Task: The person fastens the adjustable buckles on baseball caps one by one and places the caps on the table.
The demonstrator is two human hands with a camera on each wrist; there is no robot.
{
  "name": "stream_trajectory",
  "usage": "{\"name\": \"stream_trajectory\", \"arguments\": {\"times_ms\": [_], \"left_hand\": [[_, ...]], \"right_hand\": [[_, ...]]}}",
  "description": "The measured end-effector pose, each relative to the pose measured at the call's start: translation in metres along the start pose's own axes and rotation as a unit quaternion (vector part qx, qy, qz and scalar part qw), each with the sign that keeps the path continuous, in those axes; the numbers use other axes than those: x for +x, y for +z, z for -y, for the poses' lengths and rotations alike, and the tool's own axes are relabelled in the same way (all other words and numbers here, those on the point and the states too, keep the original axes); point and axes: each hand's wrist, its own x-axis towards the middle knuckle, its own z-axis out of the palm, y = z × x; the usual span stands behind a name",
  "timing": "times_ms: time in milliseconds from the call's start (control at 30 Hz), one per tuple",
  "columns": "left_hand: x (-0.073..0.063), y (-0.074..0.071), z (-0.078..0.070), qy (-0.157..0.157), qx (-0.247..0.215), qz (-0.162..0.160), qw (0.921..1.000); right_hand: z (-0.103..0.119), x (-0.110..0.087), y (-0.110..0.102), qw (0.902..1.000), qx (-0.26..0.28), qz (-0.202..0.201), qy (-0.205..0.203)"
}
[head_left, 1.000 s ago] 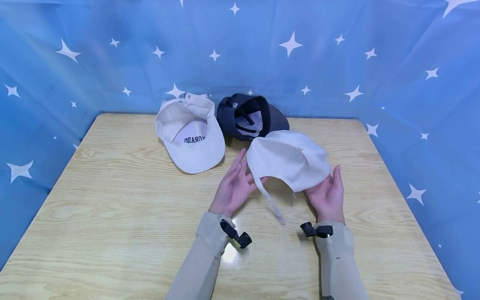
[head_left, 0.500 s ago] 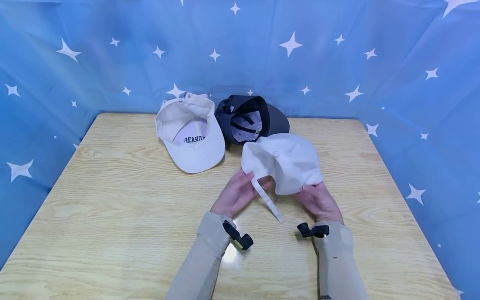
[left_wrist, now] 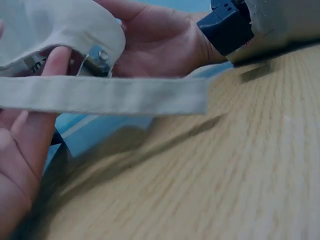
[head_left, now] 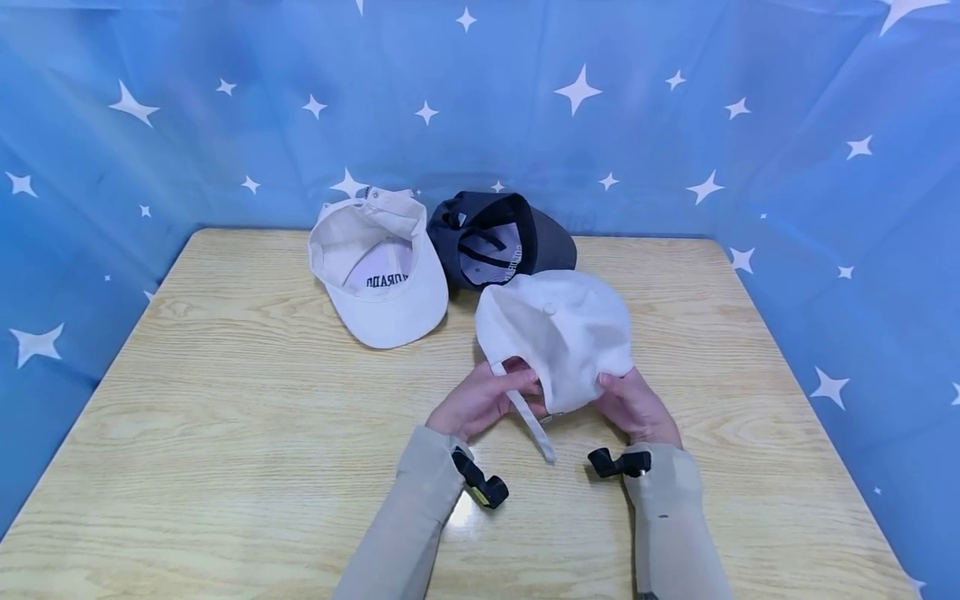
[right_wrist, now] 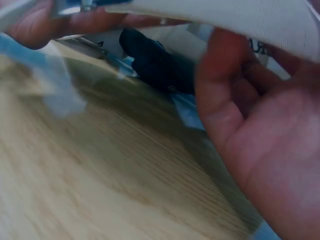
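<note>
On the table's (head_left: pixel 225 375) far side, leftmost, an upturned white cap (head_left: pixel 397 321) bears black lettering (head_left: pixel 386 281), "ORADO" readable; then a dark cap (head_left: pixel 487 242), its pale lettering (head_left: pixel 513 262) only partly legible. Nearer, the left hand (head_left: pixel 476 404) grips a raised white cap (head_left: pixel 573 333) by its rear opening; its loose strap (head_left: pixel 536 429) is best kept untwisted. The right hand (head_left: pixel 637 408) grips its right edge; a light hold should spare the crown.

We hold a white cap (head_left: pixel 573 333) in our left hand (head_left: pixel 474 402) and right hand (head_left: pixel 640 408), near a dark cap (head_left: pixel 495 242) and an upturned pale cap (head_left: pixel 393 304).
</note>
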Motion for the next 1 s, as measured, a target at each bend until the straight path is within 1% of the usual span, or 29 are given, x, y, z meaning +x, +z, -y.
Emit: {"name": "stream_trajectory", "arguments": {"times_ms": [100,233,300,367,433,500,600,667,767,833,867,933,1000], "left_hand": [[0.002,0.003,0.001,-0.019,0.052,0.001,0.9985],[0.005,0.007,0.005,-0.037,0.123,-0.010,0.9916],[0.006,0.007,0.007,-0.041,0.144,-0.019,0.9886],[0.006,0.007,0.008,-0.039,0.153,-0.026,0.9872],[0.007,0.007,0.009,-0.032,0.152,-0.027,0.9874],[0.007,0.007,0.010,-0.018,0.145,-0.033,0.9887],[0.007,0.006,0.009,0.008,0.133,-0.051,0.9898],[0.008,0.006,0.009,0.029,0.118,-0.056,0.9911],[0.009,0.006,0.008,0.062,0.090,-0.041,0.9931],[0.010,0.007,0.008,0.077,0.071,-0.029,0.9942],[0.011,0.007,0.008,0.082,0.063,-0.027,0.9942],[0.011,0.007,0.008,0.090,0.053,-0.030,0.9941],[0.012,0.007,0.009,0.096,0.051,-0.038,0.9933]], "right_hand": [[0.000,0.001,0.001,0.9995,-0.011,-0.026,0.010],[0.000,0.002,0.002,0.9983,-0.014,-0.053,0.020],[0.000,0.002,0.001,0.9979,-0.007,-0.057,0.030],[-0.001,0.000,0.000,0.9973,-0.004,-0.056,0.046],[-0.002,-0.002,-0.001,0.9965,0.000,-0.052,0.065],[-0.003,-0.003,-0.002,0.9960,-0.003,-0.037,0.082],[-0.004,-0.004,-0.002,0.9959,-0.006,0.001,0.090],[-0.005,-0.004,-0.003,0.9955,-0.011,0.029,0.090],[-0.006,-0.002,-0.004,0.9928,-0.027,0.074,0.090],[-0.006,-0.001,-0.004,0.9899,-0.046,0.099,0.091],[-0.007,-0.001,-0.004,0.9884,-0.056,0.108,0.091],[-0.007,-0.001,-0.003,0.9863,-0.076,0.116,0.089],[-0.006,-0.001,-0.002,0.9858,-0.091,0.113,0.085]]}}
